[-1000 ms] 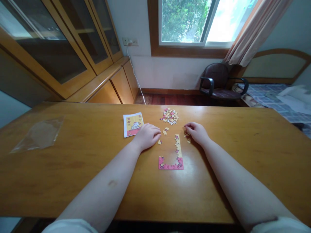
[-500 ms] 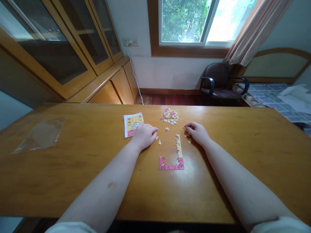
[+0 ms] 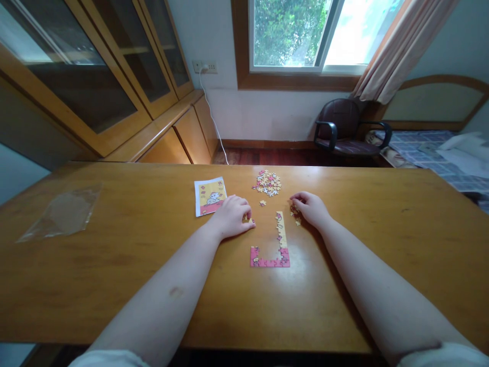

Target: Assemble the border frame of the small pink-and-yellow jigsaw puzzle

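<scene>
My left hand (image 3: 232,216) rests on the table with its fingers curled and thumb stretched out. Yellow puzzle pieces (image 3: 246,218) show between the thumb and fingers. My right hand (image 3: 308,206) has its fingertips pinched together over a small cluster of puzzle pieces (image 3: 295,213); whatever is in the pinch is hidden. Between the hands, a joined strip of puzzle edge (image 3: 269,263) forms a pink bottom row, with a yellow column rising on its right side. A single loose piece (image 3: 263,203) lies above it, below a heap of mixed pieces (image 3: 268,183).
A picture sheet (image 3: 209,196) showing a white character lies beside my left hand. Far left is a clear plastic bag (image 3: 64,211). The wooden table (image 3: 126,255) ends short of a dark armchair (image 3: 342,127); cabinets (image 3: 114,102) stand at left.
My left hand has shifted slightly right and curled around the loose pieces near it, covering the one that lay apart. The right hand stays almost still.
</scene>
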Available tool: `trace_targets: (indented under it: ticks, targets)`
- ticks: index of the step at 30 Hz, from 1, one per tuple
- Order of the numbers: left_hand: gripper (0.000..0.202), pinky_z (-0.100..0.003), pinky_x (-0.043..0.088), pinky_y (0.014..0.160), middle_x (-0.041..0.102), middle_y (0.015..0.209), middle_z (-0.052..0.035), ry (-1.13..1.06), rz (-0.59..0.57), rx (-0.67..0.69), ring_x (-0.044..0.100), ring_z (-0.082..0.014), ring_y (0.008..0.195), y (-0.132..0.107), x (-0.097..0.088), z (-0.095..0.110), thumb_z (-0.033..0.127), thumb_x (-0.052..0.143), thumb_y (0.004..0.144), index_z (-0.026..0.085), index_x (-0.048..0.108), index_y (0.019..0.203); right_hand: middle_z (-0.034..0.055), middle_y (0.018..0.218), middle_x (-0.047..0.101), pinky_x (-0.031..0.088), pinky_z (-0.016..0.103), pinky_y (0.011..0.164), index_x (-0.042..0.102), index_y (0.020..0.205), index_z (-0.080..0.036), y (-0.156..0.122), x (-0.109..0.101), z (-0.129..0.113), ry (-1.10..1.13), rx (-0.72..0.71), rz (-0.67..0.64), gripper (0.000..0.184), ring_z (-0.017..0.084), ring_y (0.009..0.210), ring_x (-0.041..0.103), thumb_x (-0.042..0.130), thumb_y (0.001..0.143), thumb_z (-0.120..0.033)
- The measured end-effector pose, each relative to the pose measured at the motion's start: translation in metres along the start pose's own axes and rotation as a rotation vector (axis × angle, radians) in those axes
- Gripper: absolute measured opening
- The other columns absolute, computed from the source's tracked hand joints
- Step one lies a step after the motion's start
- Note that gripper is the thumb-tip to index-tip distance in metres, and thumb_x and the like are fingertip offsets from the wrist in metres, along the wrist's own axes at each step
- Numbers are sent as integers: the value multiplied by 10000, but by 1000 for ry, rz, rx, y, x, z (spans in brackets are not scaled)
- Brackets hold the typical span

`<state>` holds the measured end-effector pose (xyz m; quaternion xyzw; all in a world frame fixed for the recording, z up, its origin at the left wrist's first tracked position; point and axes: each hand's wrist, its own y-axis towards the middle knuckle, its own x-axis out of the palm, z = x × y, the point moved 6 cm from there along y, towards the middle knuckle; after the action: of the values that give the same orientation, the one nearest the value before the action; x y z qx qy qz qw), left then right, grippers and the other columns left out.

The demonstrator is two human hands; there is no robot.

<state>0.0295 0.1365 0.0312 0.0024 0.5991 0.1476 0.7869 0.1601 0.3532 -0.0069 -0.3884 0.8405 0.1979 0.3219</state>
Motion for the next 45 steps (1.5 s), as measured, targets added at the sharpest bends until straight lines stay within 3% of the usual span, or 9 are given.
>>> trace_targets:
  ticks: [9,33,40,45]
  targets:
    - [175,-391,404,908,662,951,-43,-83,50,-14,559,-218,946,5,6,-10,382,601,863,241,703,847,27,677,682,420,258,541,707,880,-181,0,1,2,4,6,9,233,148,573,591,540,793,-319]
    - [163,-389,433,892,666,948,-45,-105,63,-71,569,-229,962,5,9,-15,362,603,847,224,689,836,31,759,710,446,284,615,707,889,-196,3,0,5,-7,33,46,215,180,681,639,546,798,-306]
    - [257,-418,431,968,639,1126,-69,-97,101,-98,557,-249,1062,3,5,-12,356,597,843,220,672,1048,35,780,711,469,298,670,703,877,-199,4,-1,5,28,35,60,209,188,723,648,545,799,-312]
    - [428,-490,357,1078,553,1322,-105,-40,18,-109,470,-295,1244,2,12,-7,359,580,846,229,601,1253,37,770,708,459,301,650,706,872,-200,4,-2,3,15,33,62,232,192,705,641,539,803,-347]
